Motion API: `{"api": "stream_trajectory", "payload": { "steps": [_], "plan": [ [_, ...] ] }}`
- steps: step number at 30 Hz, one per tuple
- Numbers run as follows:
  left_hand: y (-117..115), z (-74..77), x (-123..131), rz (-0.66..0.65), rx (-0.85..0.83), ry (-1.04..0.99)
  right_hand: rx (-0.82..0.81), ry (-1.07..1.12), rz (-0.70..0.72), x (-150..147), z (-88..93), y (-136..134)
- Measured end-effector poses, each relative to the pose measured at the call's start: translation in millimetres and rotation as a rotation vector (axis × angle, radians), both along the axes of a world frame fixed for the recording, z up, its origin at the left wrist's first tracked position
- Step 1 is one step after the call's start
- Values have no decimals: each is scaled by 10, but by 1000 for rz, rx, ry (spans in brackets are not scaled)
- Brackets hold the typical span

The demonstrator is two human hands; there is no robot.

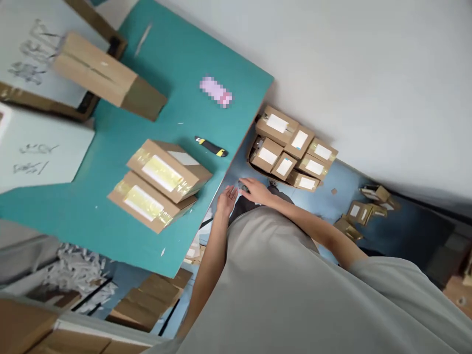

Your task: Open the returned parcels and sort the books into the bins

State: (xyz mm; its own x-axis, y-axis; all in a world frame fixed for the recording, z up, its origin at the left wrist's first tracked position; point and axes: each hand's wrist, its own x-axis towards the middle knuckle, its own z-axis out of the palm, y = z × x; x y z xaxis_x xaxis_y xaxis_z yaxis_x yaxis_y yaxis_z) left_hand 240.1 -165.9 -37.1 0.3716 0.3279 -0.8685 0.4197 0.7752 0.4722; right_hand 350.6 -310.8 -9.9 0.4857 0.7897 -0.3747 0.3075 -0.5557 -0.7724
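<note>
Both my hands are low beside the table's edge, in front of my body. My left hand (227,199) is palm up with its fingers stretched out, and nothing shows in it. Just to its right, my right hand (255,191) curls round a small dark grey thing (243,186), too small to make out. On the green table (110,157) near my left hand lie two taped cardboard boxes (162,169) with labels, side by side. A black and yellow utility knife (212,147) lies near the table's edge.
A large carton of labelled boxes (291,150) stands on the floor by the wall. Several small boxes (363,209) lie farther right. A tall cardboard box (110,73) and white boxes (44,147) stand on the table. Shredded paper (79,273) is at the lower left.
</note>
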Motion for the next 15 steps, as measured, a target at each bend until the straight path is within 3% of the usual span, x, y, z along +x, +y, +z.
{"api": "stream_trajectory", "payload": {
  "steps": [4,8,12,15],
  "plan": [
    [-416,-86,411,-83,-94,152,-197,74,-413,430,-290,-1104],
    [-733,-202,1023,-155,-94,216,-313,155,-661,678,-448,-1975],
    [-838,-393,1747,-178,17,218,-363,251,-761,977,-597,-2463],
    [-785,-564,2281,-190,122,189,-335,323,-803,1312,-749,-2554]
  ]
}}
